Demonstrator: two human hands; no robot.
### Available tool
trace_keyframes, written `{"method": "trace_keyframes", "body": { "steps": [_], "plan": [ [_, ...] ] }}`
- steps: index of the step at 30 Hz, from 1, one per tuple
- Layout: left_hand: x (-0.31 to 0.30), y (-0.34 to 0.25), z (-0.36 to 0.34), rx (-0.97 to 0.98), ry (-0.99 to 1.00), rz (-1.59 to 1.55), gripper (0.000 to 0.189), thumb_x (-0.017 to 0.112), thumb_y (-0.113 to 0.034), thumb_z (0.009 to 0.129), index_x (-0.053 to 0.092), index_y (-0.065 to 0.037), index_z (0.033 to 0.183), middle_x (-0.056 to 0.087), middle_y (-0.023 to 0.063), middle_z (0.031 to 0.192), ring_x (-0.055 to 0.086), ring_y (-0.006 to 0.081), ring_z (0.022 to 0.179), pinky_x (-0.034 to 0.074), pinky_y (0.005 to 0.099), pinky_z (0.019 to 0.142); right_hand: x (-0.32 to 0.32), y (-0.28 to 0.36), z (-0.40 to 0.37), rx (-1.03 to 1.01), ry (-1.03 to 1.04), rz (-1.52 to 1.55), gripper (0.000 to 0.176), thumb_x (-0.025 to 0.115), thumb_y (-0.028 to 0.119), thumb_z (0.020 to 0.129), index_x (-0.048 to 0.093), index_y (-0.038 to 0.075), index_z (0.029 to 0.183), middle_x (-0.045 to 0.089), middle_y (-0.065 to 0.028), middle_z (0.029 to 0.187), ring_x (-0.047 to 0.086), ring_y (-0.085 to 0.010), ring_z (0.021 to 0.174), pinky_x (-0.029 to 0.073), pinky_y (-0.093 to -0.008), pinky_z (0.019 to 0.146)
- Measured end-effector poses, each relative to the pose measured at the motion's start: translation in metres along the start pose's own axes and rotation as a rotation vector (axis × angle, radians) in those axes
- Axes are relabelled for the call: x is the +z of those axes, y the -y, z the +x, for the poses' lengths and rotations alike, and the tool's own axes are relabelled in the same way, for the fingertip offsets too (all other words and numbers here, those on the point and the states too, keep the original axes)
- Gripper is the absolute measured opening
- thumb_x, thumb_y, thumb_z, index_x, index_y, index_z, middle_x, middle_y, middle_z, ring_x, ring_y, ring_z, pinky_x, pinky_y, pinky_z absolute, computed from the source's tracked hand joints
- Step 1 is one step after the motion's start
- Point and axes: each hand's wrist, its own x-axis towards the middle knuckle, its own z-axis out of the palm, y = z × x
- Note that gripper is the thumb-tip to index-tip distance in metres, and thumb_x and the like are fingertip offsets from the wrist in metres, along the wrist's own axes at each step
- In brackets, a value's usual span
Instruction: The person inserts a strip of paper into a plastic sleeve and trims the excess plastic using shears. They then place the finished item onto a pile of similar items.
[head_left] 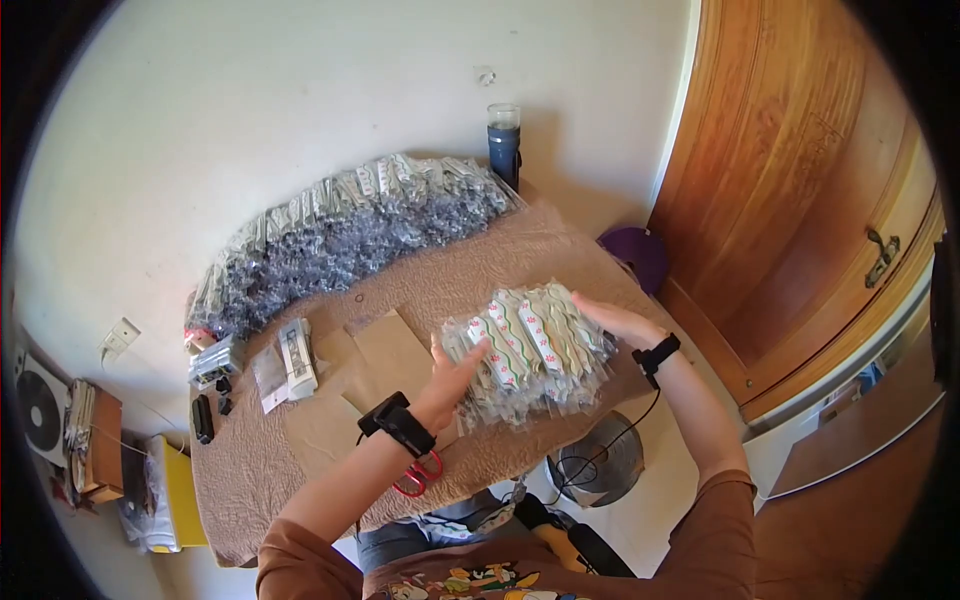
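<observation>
A pile of flat white, green-and-red-printed packets in clear plastic (540, 345) lies on the brown, cloth-covered surface (245, 485) between the left hand (455, 386) and right hand (622, 322). Their fingers stretch open along its sides, clenched on nothing. Light, even pressure from 2 sides should keep the packets aligned without creasing.

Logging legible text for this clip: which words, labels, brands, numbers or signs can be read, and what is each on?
No text is readable in this view.
Wrapped packets between left hand and right hand: pink marks and green wavy lines; any lettering too small.
White packet: dark printing, too blurred to read.
Shirt print: cartoon figures, no legible words.
</observation>
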Motion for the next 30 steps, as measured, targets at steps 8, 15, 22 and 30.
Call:
{"method": "trace_keyframes", "body": {
  "steps": [8,15,22,30],
  "plan": [
    [0.010,0.008,0.017,0.065,0.024,-0.022,0.099,0.071,-0.020,0.075,-0.008,-0.014,0.135,0.039,0.0127,0.124,0.044,0.0248,0.112,0.044,0.0421,0.087,0.029,0.012,-0.015,-0.029,0.159,0.232,0.084,0.048,0.050,0.085,0.005,0.004,0.140,0.023,-0.0087,0.141,0.025,-0.0172,0.127,0.023,-0.0299,0.103],
    [0.023,0.004,0.019,0.110,-0.010,-0.041,0.090,0.068,-0.012,0.077,-0.003,-0.012,0.134,0.039,0.0128,0.124,0.046,0.0240,0.110,0.045,0.0403,0.087,0.051,0.028,-0.010,-0.039,0.193,0.339,0.077,0.056,0.034,0.085,0.009,0.007,0.140,0.030,-0.0079,0.138,0.036,-0.0170,0.122,0.032,-0.0306,0.099],
    [0.025,-0.001,0.023,0.156,0.089,-0.427,0.093,0.065,-0.002,0.076,-0.006,-0.011,0.136,0.040,0.0142,0.123,0.047,0.0222,0.108,0.046,0.0359,0.087,0.073,0.039,0.008,-0.040,0.096,0.486,0.077,0.061,0.023,0.080,0.014,0.006,0.139,0.034,-0.0095,0.134,0.038,-0.0181,0.119,0.033,-0.0317,0.098],
    [0.033,-0.053,0.034,0.410,0.058,-0.408,0.088,0.062,0.001,0.077,-0.002,-0.010,0.136,0.042,0.0137,0.121,0.048,0.0205,0.108,0.046,0.0344,0.086,0.057,0.087,0.025,-0.049,-0.016,0.537,0.062,0.060,0.018,0.079,0.030,0.003,0.132,0.050,-0.0090,0.120,0.052,-0.0175,0.105,0.044,-0.0322,0.088]
  ]
}}
